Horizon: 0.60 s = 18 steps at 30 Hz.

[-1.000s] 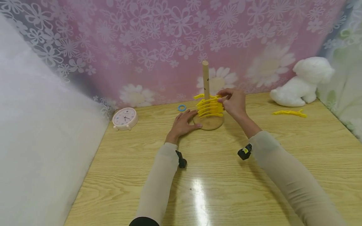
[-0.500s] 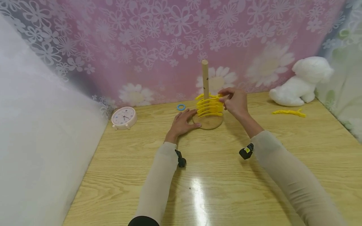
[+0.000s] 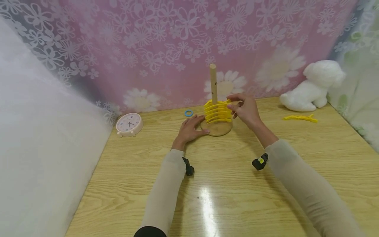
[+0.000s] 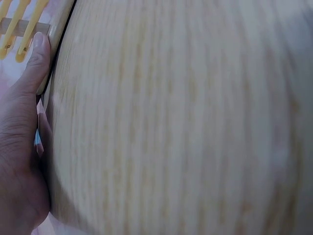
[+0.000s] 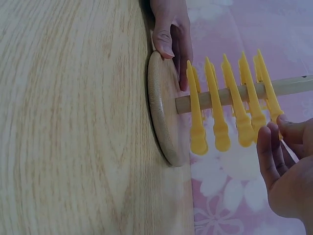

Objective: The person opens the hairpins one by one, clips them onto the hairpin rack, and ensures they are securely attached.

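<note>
A wooden stand, with an upright post (image 3: 213, 82) and a round base (image 3: 219, 129), stands at the back middle of the table. Several yellow clips (image 5: 220, 122) are stacked along the post, their arms on either side of it. My left hand (image 3: 189, 130) grips the left rim of the base, thumb in front and fingers behind. At the top clip (image 5: 271, 98), my right hand (image 3: 246, 110) pinches the right end between thumb and fingers. A loose yellow clip (image 3: 300, 118) lies on the table to the right.
A blue ring (image 3: 188, 113) lies behind my left hand. To the left stands a pink clock (image 3: 129, 124), and a white plush dog (image 3: 314, 85) sits at the back right. A flowered curtain (image 3: 165, 49) hangs just behind the table (image 3: 231, 191).
The top clip's spread arms have come together around the post, in line with the clips below. My right hand has loosened a little at its end. My left hand has stayed on the base.
</note>
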Each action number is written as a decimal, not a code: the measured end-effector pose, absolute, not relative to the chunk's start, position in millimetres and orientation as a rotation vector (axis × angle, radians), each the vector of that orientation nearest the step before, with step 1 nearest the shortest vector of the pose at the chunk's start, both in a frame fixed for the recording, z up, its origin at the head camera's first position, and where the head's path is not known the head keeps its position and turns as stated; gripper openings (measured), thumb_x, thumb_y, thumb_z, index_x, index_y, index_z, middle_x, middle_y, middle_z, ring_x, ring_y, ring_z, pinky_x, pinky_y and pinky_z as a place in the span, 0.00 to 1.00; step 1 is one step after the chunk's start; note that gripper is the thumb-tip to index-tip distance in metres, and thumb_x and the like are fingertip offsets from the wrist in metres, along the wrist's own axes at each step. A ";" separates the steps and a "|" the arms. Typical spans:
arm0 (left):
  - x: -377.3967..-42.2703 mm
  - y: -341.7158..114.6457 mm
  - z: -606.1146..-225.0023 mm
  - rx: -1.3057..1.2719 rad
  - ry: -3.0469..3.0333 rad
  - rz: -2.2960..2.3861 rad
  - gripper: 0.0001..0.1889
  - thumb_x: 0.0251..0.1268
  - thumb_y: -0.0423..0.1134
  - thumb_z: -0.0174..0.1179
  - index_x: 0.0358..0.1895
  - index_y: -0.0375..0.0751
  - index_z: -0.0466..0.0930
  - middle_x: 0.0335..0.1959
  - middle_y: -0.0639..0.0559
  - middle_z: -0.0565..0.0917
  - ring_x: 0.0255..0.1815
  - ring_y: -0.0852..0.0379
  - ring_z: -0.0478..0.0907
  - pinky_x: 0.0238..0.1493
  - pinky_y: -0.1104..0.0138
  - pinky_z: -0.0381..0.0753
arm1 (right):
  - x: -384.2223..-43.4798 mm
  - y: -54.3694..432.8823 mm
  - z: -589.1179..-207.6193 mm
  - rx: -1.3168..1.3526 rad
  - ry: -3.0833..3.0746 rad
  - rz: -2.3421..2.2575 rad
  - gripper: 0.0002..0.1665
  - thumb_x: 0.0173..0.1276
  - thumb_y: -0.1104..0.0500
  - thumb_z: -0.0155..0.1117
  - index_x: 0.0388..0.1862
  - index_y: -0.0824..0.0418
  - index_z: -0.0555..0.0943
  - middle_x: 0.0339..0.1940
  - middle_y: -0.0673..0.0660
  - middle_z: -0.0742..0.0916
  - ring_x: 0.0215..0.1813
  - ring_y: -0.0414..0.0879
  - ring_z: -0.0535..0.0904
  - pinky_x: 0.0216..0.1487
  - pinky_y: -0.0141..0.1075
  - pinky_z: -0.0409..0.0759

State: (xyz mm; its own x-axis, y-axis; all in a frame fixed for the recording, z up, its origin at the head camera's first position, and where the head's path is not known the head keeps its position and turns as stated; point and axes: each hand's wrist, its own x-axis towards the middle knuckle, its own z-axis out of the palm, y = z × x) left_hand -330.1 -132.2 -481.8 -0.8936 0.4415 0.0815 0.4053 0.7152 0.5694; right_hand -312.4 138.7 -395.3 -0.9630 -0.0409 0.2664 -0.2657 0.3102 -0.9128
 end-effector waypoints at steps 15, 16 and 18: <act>-330.0 -130.3 -481.9 0.702 2.855 0.922 0.42 0.70 0.61 0.66 0.83 0.57 0.61 0.82 0.59 0.63 0.86 0.53 0.48 0.86 0.54 0.37 | -286.8 190.5 -400.0 0.176 -2.364 1.912 0.23 0.77 0.57 0.67 0.68 0.59 0.80 0.55 0.46 0.85 0.31 0.40 0.84 0.34 0.34 0.89; -329.9 -130.6 -482.1 0.703 2.858 0.921 0.42 0.70 0.62 0.66 0.83 0.56 0.61 0.82 0.58 0.64 0.86 0.53 0.49 0.86 0.53 0.37 | -285.7 198.0 -401.5 0.165 -2.373 1.910 0.24 0.77 0.55 0.67 0.69 0.59 0.79 0.54 0.43 0.85 0.32 0.40 0.84 0.34 0.34 0.89; -329.6 -131.3 -482.5 0.702 2.860 0.925 0.42 0.70 0.61 0.66 0.83 0.55 0.61 0.82 0.58 0.64 0.86 0.53 0.49 0.86 0.53 0.37 | -283.8 213.5 -405.8 0.159 -2.385 1.895 0.25 0.77 0.54 0.67 0.69 0.59 0.78 0.53 0.41 0.84 0.33 0.42 0.85 0.34 0.34 0.89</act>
State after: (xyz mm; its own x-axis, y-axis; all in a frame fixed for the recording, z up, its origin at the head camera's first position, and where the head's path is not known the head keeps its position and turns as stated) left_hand -329.6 -131.3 -482.5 -0.8953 0.4373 0.0857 0.4045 0.7171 0.5675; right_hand -283.8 213.5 -405.8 -0.9904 -0.0249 0.1358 -0.1379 0.2246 -0.9646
